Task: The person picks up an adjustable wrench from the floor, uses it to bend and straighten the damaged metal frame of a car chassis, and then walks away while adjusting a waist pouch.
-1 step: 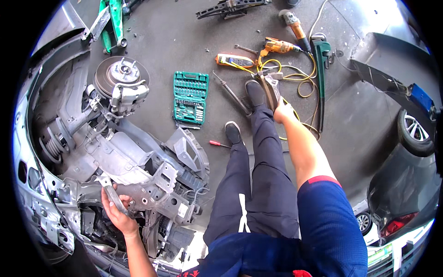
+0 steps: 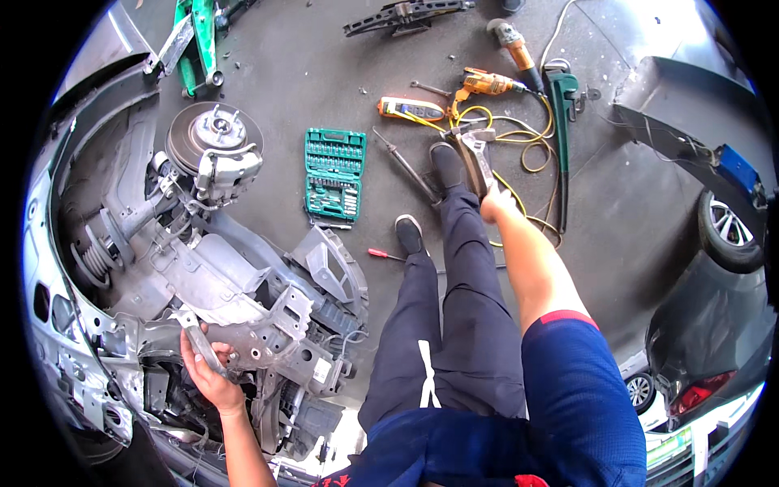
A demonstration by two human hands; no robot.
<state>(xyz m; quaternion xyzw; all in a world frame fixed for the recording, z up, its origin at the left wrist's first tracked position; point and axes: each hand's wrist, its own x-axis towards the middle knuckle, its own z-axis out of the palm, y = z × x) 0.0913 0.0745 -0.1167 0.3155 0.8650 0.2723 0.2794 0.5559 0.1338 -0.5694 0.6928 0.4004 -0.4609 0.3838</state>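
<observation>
My left hand is closed around a flat grey metal hand tool. The tool's jaw-like end rests at the frame rail of a stripped car front. My right hand reaches down beside my right shoe, its fingers closed on a long silver metal tool with a broad head. A brownish piece lies along that tool, and its exact kind is unclear. Just beyond it are an orange power drill and a looped yellow cord.
An open green socket set, a steel bar and a red-handled screwdriver lie on the floor. To the right are a green pipe wrench and an angle grinder. A brake disc juts out at left; a green jack stands behind.
</observation>
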